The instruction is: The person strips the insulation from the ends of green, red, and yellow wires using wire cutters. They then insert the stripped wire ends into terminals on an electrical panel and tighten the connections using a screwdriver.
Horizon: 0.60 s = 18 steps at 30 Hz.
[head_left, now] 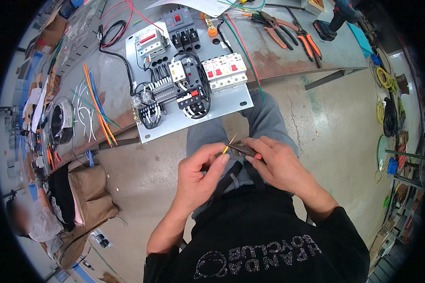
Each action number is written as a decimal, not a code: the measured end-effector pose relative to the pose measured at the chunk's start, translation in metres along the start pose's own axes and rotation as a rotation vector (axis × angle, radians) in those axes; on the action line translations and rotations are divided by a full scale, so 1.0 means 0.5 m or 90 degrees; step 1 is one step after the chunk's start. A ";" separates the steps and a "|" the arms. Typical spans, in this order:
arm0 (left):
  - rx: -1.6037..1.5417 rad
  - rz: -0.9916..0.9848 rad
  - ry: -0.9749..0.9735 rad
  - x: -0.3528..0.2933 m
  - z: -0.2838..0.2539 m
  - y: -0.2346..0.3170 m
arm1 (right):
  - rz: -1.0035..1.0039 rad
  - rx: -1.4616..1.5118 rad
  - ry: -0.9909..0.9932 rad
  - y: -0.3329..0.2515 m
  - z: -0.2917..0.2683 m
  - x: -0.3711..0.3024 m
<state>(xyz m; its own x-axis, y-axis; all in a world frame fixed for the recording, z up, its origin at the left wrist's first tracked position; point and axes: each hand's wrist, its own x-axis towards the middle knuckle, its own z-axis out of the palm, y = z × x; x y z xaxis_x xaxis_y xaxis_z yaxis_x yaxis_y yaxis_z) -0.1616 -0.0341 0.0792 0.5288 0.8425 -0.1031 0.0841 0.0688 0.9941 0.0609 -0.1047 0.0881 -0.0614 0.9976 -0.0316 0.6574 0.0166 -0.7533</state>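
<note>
A short yellow wire (226, 150) with a bare copper end is on the near side of the metal panel (174, 123), just off its edge and over the person's lap. The left hand (200, 167) pinches it between thumb and forefinger. The right hand (278, 162) is wrapped around a small pair of pliers (242, 149) whose dark tips meet the wire; whether they bite it, I cannot tell.

The panel lies on the table (288, 63), its near edge jutting over the side toward the person. On the panel are a row of white switches (225, 70) with red levers, a grey breaker (178, 21) at the far edge and black wires looped between the parts. A red wire (243, 45) lies along the panel's right side; farther right are orange-handled pliers (309, 47), cutters (276, 30) and, beyond those, a drill (337, 19). Left of the panel lie a bunch of coloured wires (99, 104), then white wires (82, 113) and a black coil (61, 122).
</note>
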 end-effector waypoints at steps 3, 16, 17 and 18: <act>0.015 -0.011 0.006 -0.001 0.002 0.002 | 0.006 -0.004 -0.014 -0.001 -0.001 -0.002; -0.047 -0.072 -0.046 -0.016 0.003 0.040 | -0.008 0.146 -0.103 -0.005 0.003 -0.033; 0.000 -0.026 -0.055 -0.015 -0.002 0.037 | 0.001 0.159 -0.142 -0.005 -0.001 -0.036; 0.022 0.029 -0.091 -0.013 -0.012 0.037 | -0.013 0.235 -0.195 -0.001 -0.003 -0.038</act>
<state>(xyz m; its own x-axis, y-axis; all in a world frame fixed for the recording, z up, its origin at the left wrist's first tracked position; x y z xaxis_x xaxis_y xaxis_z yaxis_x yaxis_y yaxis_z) -0.1685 -0.0352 0.0984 0.6476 0.7593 -0.0634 0.0847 0.0110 0.9963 0.0631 -0.1237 0.0901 -0.3268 0.9306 -0.1650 0.3469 -0.0442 -0.9368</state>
